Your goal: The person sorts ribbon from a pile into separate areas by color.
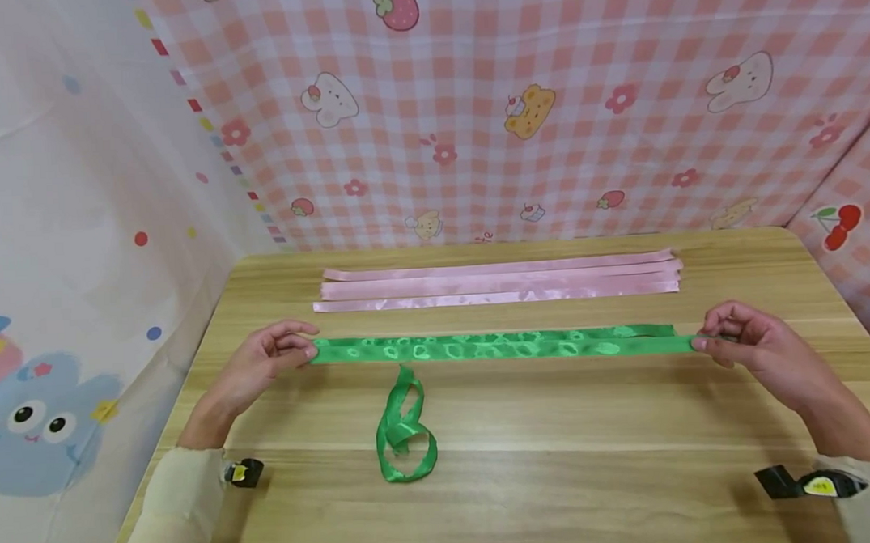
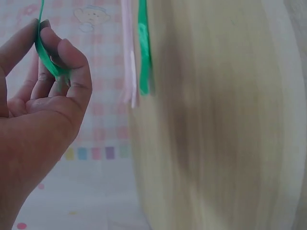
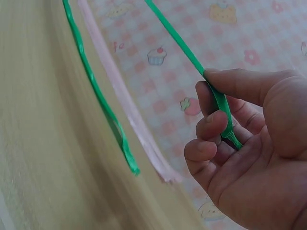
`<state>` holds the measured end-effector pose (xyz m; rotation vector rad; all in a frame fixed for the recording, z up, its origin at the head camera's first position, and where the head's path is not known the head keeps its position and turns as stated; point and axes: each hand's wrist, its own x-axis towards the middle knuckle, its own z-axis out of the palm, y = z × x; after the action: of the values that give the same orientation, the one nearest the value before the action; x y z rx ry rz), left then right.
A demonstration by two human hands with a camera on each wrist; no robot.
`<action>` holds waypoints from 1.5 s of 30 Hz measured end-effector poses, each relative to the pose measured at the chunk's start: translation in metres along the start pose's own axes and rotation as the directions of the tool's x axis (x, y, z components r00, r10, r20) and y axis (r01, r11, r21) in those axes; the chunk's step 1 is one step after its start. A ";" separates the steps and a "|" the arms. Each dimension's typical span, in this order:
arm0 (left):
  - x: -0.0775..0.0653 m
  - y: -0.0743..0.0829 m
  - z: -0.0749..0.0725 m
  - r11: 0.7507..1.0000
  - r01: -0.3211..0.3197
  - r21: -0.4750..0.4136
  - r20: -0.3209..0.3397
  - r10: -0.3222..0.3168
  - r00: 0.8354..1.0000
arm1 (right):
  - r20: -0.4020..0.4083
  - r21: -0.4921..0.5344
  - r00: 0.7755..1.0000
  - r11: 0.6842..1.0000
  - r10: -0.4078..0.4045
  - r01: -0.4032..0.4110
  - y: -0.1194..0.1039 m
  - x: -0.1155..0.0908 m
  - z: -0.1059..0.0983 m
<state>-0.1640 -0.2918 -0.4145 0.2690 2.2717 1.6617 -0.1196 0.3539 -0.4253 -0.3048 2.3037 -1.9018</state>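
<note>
A green satin ribbon is stretched straight and level between both hands, above the table. My left hand pinches one end between thumb and forefinger; in the left wrist view a short tail of it hangs into the palm. At the other end my right hand pinches it likewise, the tail curling toward the palm. Just behind, partly hidden by the held strip, a second green ribbon lies on the table, slightly wavy. Nearer the front, a loose green ribbon lies looped and crumpled.
Several pink ribbons lie straight, side by side, toward the back of the wooden table. A pink checked cloth hangs behind the table, and a white patterned cloth hangs at the left.
</note>
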 end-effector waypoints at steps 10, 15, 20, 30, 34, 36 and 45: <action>0.003 -0.015 -0.007 0.998 0.063 0.008 -0.048 -0.062 0.997 | -0.037 0.033 0.998 0.998 0.047 -0.046 0.013 0.002 -0.006; 0.007 -0.019 -0.008 0.996 0.092 0.020 -0.083 -0.090 0.993 | -0.050 0.073 0.996 0.995 0.077 -0.073 0.018 0.003 -0.009; 0.011 -0.024 -0.009 0.992 0.120 0.031 -0.130 -0.115 0.985 | -0.101 0.037 0.984 0.989 0.147 -0.144 0.022 0.005 -0.009; 0.013 -0.035 -0.010 0.992 0.124 -0.026 -0.149 -0.126 0.981 | -0.147 -0.021 0.956 0.966 0.253 -0.259 0.034 0.010 -0.005; 0.013 -0.038 -0.009 0.989 0.143 -0.030 -0.157 -0.146 0.977 | -0.155 0.031 0.952 0.964 0.266 -0.264 0.040 0.010 -0.002; 0.014 -0.038 -0.009 0.987 0.157 -0.038 -0.166 -0.161 0.973 | -0.159 0.063 0.951 0.964 0.265 -0.259 0.042 0.010 -0.001; 0.015 -0.044 -0.008 0.974 0.215 -0.067 -0.212 -0.224 0.951 | -0.223 -0.049 0.934 0.954 0.278 -0.296 0.049 0.015 0.004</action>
<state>-0.1789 -0.3072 -0.4560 -0.1819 2.3157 1.6911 -0.1363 0.3552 -0.4734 0.2317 2.4015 -1.7714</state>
